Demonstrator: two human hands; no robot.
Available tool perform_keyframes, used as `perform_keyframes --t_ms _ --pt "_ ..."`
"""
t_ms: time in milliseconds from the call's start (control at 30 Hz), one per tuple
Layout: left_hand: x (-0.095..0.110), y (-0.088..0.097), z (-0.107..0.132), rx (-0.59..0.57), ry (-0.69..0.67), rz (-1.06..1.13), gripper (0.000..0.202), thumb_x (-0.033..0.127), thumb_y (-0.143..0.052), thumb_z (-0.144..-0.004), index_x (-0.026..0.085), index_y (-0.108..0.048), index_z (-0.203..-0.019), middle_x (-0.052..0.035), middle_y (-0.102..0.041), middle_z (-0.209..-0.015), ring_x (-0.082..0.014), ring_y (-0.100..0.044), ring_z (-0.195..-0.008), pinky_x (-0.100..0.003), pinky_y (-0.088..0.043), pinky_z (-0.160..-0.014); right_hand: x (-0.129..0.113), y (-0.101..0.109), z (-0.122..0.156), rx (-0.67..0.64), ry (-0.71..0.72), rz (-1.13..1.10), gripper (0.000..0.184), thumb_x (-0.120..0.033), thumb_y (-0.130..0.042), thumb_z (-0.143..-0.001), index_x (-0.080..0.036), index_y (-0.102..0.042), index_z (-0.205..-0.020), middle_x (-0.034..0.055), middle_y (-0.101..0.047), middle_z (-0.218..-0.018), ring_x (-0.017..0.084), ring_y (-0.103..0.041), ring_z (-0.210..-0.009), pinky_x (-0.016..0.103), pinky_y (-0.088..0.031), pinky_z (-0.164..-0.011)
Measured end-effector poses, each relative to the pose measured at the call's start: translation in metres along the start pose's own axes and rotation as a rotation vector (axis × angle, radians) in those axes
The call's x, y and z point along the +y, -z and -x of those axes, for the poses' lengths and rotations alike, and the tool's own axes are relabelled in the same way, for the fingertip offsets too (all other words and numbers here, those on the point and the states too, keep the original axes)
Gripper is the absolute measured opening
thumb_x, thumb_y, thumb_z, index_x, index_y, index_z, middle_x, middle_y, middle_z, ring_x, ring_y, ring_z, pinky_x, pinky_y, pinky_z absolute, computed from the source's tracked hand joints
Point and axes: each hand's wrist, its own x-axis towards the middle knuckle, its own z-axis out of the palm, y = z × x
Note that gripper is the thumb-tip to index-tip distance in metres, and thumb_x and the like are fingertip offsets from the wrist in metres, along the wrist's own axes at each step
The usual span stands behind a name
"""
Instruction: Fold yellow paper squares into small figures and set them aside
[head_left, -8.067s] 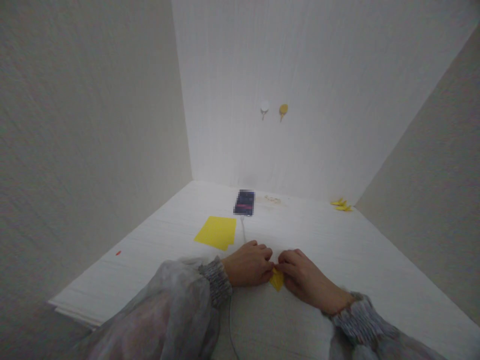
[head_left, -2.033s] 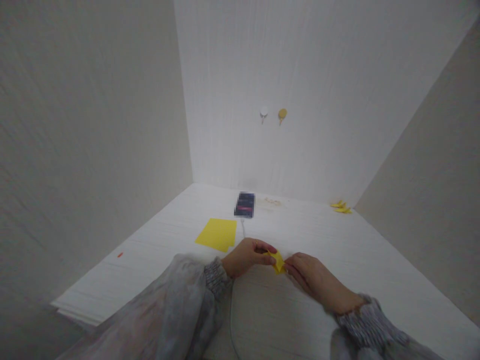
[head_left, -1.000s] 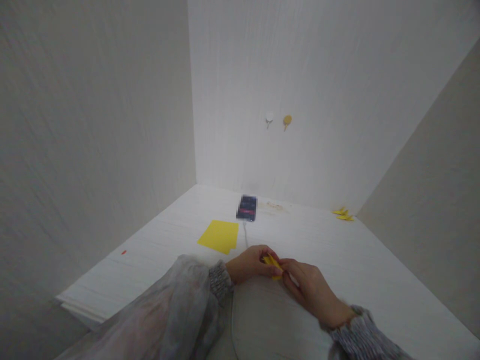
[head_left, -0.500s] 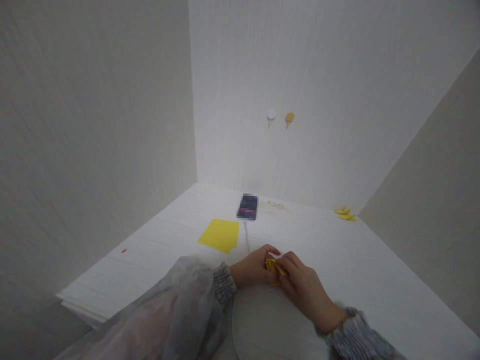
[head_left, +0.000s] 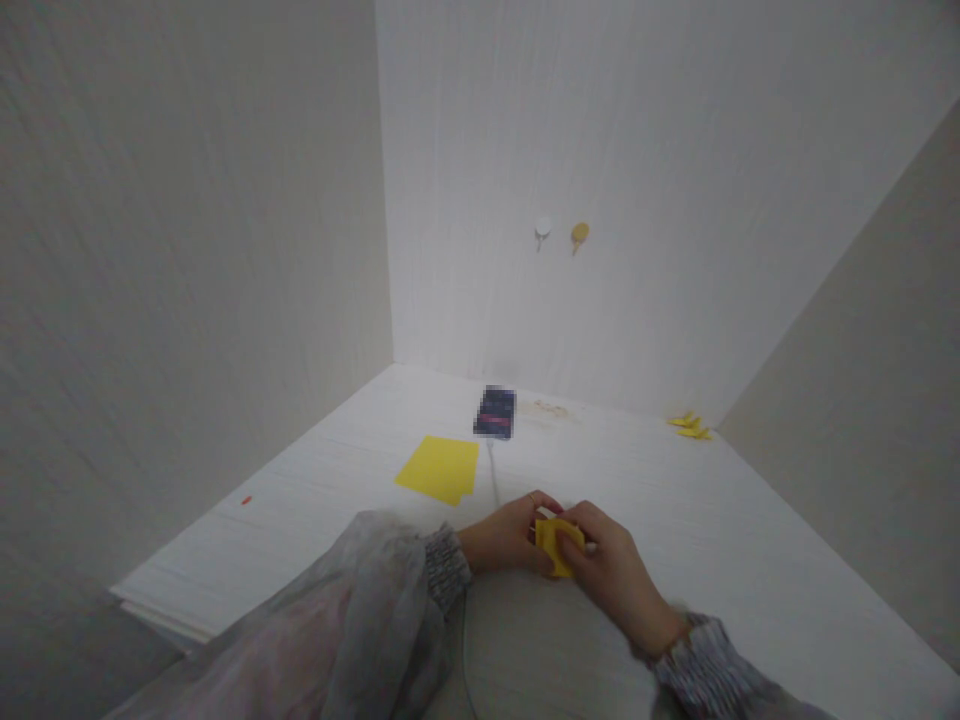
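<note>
A small folded piece of yellow paper [head_left: 555,546] is held between my two hands, just above the white table. My left hand [head_left: 514,535] grips its left edge, thumb below and fingers curled behind. From the right, my right hand [head_left: 607,560] pinches it, the thumb lying on its front face. Part of the paper is covered by the fingers. Beyond my left hand lie flat yellow paper sheets [head_left: 439,468] on the table.
A blurred-out dark phone-like device [head_left: 496,413] lies near the back wall, with a cable [head_left: 493,472] running toward me. Several folded yellow paper pieces [head_left: 690,427] rest in the back right corner. Two hooks, white [head_left: 543,228] and tan [head_left: 580,233], are on the wall. A small orange bit [head_left: 247,500] lies at left.
The folded paper has turned so that a broader flat face shows toward me. My right thumb has shifted onto that face. Both hands stay in nearly the same place.
</note>
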Motion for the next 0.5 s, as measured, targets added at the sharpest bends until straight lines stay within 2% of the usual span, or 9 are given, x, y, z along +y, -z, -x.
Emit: perform_keyframes --t_ms 200,333,500 --pt "0.002 -0.001 0.001 -0.022 0.012 -0.001 0.059 0.003 -0.065 -0.050 0.018 -0.038 -0.100 -0.0008 -0.056 -0.083 -0.0130 -0.055 -0.070 -0.027 -0.042 -0.062 -0.008 0.004 0.000 -0.009 0.030 0.050 0.014 -0.019 -0.044 -0.076 -0.019 -0.057 -0.074 0.0041 -0.055 -0.075 0.014 -0.053 -0.066 0.025 -0.044 -0.059" --pt "0.000 0.001 -0.001 -0.014 0.056 0.056 0.063 0.002 -0.067 -0.046 0.018 -0.038 -0.100 0.0007 -0.055 -0.079 -0.0133 -0.055 -0.067 -0.028 -0.043 -0.060 -0.002 0.005 -0.003 -0.009 -0.049 -0.134 0.020 -0.025 -0.043 -0.078 -0.017 -0.058 -0.066 0.0034 -0.056 -0.067 0.014 -0.055 -0.062 0.024 -0.044 -0.055" --pt "0.003 0.002 -0.002 0.018 0.065 0.104 0.062 0.005 -0.069 -0.044 0.017 -0.039 -0.097 0.0020 -0.055 -0.074 -0.0123 -0.055 -0.065 -0.027 -0.041 -0.060 0.004 0.003 -0.005 -0.004 -0.171 -0.345 0.018 -0.028 -0.047 -0.075 -0.016 -0.061 -0.078 0.0045 -0.060 -0.072 0.015 -0.056 -0.065 0.025 -0.045 -0.056"
